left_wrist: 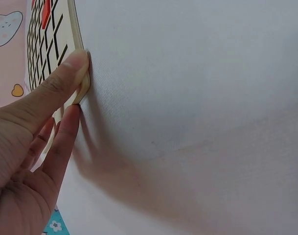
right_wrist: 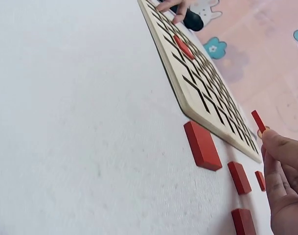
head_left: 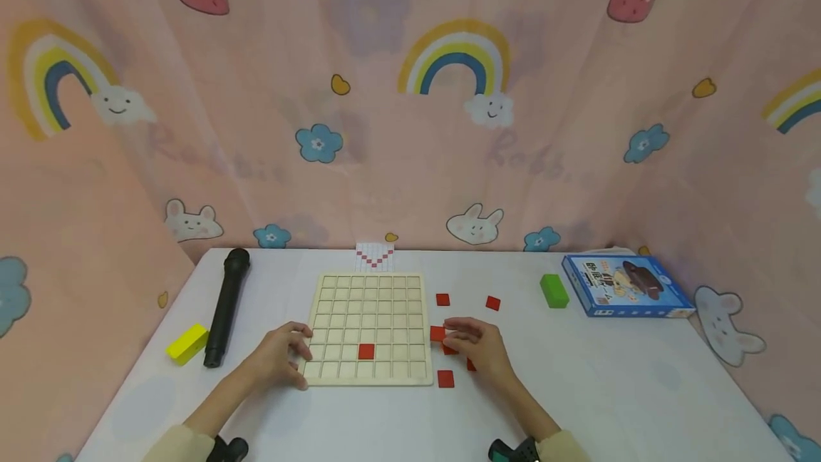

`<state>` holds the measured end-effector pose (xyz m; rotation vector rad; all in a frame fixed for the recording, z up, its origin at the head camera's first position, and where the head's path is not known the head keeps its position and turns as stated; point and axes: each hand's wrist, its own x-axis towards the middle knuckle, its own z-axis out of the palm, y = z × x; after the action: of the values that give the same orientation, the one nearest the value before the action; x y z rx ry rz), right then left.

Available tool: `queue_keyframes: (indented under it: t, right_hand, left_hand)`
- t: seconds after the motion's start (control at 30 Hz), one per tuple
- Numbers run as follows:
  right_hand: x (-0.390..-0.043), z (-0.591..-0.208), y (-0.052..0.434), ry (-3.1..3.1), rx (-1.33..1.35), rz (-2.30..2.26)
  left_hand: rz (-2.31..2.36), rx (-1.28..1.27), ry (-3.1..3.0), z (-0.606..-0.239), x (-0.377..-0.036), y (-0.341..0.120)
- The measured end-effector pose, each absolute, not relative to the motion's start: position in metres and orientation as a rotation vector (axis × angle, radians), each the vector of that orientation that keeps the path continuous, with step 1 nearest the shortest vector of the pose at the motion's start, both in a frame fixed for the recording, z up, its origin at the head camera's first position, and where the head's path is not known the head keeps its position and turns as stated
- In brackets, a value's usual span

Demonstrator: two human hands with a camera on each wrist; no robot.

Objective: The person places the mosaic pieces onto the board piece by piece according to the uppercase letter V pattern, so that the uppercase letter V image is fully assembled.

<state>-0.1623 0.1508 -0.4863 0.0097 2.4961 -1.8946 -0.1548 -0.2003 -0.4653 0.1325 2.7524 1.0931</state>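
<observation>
Wooden grid board (head_left: 368,326) sits flat on the white table (head_left: 609,383), with one red tile (head_left: 366,351) already slotted into a cell near the front. Left hand (head_left: 282,356) grips the board's front-left corner, thumb pressed on the edge. Right hand (head_left: 477,346) is just off the board's right side, pinching a red square (right_wrist: 258,121) at its fingertips, with more loose red squares (head_left: 445,378) scattered around it.

- Head view looks forward and down over the whole surface (head_left: 577,391) toward its far edge.
- Left wrist view sits close, low, at the grid board (left_wrist: 46,44) corner.
- Right wrist view skims low across the same grid board (right_wrist: 197,93).
</observation>
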Motion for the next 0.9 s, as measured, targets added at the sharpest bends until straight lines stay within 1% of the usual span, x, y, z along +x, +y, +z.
queue_keyframes:
  t: [0.17, 0.37, 0.5, 0.63, 0.9]
  right_hand:
    - [-0.159, -0.486, 0.136, 2.439, 0.004, -1.928]
    - [-0.164, -0.483, 0.113, 2.420, -0.135, -1.987]
    - [-0.171, -0.486, 0.098, 2.378, -0.211, -2.026]
    - [-0.175, -0.488, 0.085, 2.343, -0.231, -2.042]
    - [-0.177, -0.491, 0.066, 2.323, -0.250, -1.999]
  left_hand:
    - [1.093, 0.144, 2.762, -0.465, -0.152, -0.197]
    - [1.111, 0.139, 2.772, -0.462, -0.150, -0.195]
    - [1.104, 0.183, 2.785, -0.460, -0.150, -0.197]
    - [1.114, 0.214, 2.780, -0.460, -0.150, -0.197]
    - [1.112, 0.190, 2.780, -0.462, -0.149, -0.196]
